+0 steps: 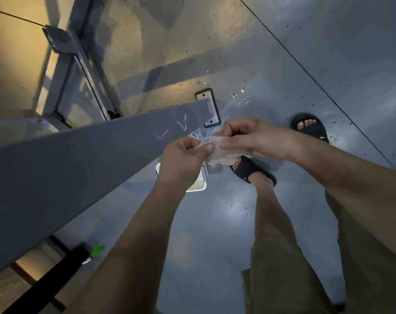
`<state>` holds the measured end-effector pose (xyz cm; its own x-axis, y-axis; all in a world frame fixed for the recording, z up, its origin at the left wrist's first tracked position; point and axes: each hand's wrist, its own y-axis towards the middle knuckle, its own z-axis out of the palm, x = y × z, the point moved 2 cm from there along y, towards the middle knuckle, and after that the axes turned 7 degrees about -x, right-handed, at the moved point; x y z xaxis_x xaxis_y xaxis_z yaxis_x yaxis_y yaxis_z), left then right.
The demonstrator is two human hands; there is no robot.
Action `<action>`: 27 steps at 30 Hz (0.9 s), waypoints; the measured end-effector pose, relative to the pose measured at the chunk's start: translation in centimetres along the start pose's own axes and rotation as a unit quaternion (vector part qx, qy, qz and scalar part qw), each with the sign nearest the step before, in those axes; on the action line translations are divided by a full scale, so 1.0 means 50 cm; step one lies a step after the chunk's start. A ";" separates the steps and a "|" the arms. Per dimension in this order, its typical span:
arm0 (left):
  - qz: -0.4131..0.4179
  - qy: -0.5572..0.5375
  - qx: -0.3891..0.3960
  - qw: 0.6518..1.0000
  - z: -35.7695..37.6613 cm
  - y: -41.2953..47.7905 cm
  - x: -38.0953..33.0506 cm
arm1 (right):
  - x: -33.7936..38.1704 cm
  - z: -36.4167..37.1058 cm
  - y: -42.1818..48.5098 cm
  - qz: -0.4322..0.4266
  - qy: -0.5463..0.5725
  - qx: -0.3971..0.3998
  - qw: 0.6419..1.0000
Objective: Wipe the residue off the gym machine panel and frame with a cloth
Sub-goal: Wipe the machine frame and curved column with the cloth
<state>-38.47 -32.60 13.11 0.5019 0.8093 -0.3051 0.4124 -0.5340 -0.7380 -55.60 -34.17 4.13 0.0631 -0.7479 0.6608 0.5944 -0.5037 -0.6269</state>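
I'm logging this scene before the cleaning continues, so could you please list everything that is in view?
frame beam: one, grey, slanting across the left
residue marks: two patches, white, on the beam near its far end
panel: one, clear, behind the beam
base plate: one, metal, on the floor at the beam's far end
tub: one, white, on the floor under the left hand
green object: one, green, lower left; kind unclear
black bar: one, black, lower left
floor: grey, with wet spots
cloth: one, pale pink, between both hands
sandals: two, black, on the feet
left hand: pinches the cloth
right hand: grips the cloth
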 end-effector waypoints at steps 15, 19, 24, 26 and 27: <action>0.062 0.195 -0.072 0.976 -0.009 0.012 -0.031 | -0.042 0.019 0.017 0.071 0.279 -0.048 0.956; 0.161 0.354 -0.077 0.918 -0.046 0.015 -0.050 | -0.086 0.021 0.080 0.071 0.125 -0.198 0.970; 0.317 0.554 -0.158 0.753 -0.087 0.017 -0.069 | -0.117 0.030 0.175 0.035 0.027 -0.288 0.957; 0.313 0.617 -0.155 0.705 -0.089 0.021 -0.059 | -0.125 0.043 0.221 0.020 0.002 -0.322 0.947; 0.292 0.647 -0.151 0.688 -0.089 0.025 -0.054 | -0.133 0.051 0.248 0.010 -0.014 -0.329 0.944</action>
<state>-35.94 -36.53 15.68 0.8247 -0.3571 0.4387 -0.1068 -0.8599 -0.4991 -46.60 -34.35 -6.97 0.0952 -0.7530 0.6511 -0.0327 -0.6561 -0.7540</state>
